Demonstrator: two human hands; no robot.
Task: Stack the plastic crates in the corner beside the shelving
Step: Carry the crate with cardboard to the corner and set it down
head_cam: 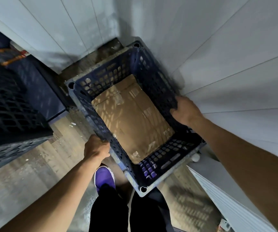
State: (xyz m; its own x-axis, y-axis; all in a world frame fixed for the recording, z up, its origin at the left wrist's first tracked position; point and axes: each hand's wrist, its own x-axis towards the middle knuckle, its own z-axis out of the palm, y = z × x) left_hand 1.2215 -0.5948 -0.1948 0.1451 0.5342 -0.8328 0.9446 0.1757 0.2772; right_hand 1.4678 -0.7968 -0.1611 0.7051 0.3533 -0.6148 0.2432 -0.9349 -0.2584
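A dark blue rectangular plastic crate with perforated lattice walls [130, 91] is held in both hands in the corner where two pale panelled walls [218, 47] meet. The left hand [96, 149] is closed over the rim of the crate's left long side, fingers [104, 141] curled over the edge and onto its inner face. The right hand [186, 111] grips the opposite long rim, its fingers [174, 110] hooked down inside the crate wall. Between the two sets of fingers, a flat brown sheet of corrugated cardboard with tape strips [131, 118] lies across the crate's bottom. The crate's far end points into the corner; whether it rests on the wooden plank floor [34, 164] or hangs above it cannot be told. Well to the left of the left fingers stand more dark lattice crates [9, 111], stacked. Below the left fingers, a purple shoe [104, 177] and black trouser legs [128, 213] show on the floor.
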